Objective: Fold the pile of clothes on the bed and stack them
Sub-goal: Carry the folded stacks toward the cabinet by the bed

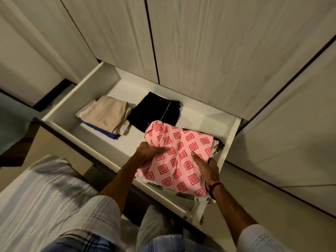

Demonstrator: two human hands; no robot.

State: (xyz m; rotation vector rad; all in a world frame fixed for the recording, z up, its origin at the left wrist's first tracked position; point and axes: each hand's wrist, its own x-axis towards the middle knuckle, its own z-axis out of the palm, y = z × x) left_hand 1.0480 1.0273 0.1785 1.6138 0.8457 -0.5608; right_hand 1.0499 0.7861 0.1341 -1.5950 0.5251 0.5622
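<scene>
A folded pink cloth with red diamond prints (179, 157) lies at the right end of an open white drawer (230, 140), on top of a white cloth with dark animal prints (218, 146). My left hand (149, 151) grips the pink cloth's left edge. My right hand (208, 170), with an orange band at the wrist, presses on its right side, fingers spread over the fabric. A folded black garment (154, 111) sits in the drawer's middle. A beige folded cloth (107, 113) rests on a blue one (107, 133) at the left end.
Pale wood-grain wardrobe doors (200, 42) rise behind the drawer. A striped bed cover (45, 193) lies at the lower left, close to the drawer front. My legs are below, between the bed and the drawer.
</scene>
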